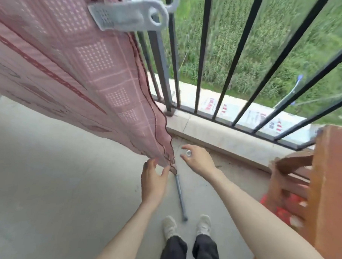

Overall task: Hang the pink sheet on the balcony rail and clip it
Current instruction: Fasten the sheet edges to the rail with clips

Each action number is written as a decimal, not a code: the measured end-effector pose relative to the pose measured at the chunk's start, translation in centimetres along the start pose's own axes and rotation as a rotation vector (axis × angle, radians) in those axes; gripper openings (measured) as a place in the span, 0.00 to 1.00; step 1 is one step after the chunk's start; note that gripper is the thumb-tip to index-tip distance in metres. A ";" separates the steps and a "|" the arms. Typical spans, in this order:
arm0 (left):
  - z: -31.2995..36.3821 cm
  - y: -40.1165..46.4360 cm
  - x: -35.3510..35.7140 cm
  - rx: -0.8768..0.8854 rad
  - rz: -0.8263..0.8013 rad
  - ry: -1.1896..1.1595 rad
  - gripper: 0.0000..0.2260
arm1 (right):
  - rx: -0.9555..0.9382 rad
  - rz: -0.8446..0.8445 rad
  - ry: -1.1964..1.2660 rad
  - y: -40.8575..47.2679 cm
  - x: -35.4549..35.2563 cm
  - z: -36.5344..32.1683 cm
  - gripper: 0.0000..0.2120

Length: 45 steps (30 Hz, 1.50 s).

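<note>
The pink sheet (86, 70) already hangs over the balcony rail in the upper left of the frame, held by a large grey clip (128, 15) at the top. The step in hand seems to be straightening its lower corner. The left hand (154, 179) touches that corner with fingers loosely spread; the right hand (198, 160) is beside it, fingers wide, holding nothing. Next, probably, the edge must be pulled flat. Below lies a bare concrete floor (46, 173) with a grey rod (180, 196); black railing bars (236, 59) stand before green plants.
</note>
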State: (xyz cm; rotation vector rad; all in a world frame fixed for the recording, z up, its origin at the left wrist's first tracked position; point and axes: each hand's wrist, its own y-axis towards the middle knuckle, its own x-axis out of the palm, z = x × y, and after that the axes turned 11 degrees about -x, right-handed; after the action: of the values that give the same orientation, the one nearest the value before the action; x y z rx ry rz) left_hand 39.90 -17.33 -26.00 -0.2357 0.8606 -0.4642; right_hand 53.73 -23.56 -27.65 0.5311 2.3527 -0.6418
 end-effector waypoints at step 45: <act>2.9 1.8 3.7 0.070 0.252 -0.154 0.03 | -0.201 0.006 0.423 2.1 1.9 1.8 0.05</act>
State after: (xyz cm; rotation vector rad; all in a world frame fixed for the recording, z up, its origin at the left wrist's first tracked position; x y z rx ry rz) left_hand 44.76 -17.45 -27.33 -0.0949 0.7103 -0.2366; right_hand 54.23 -22.51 -30.77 0.6308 2.7693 -0.3027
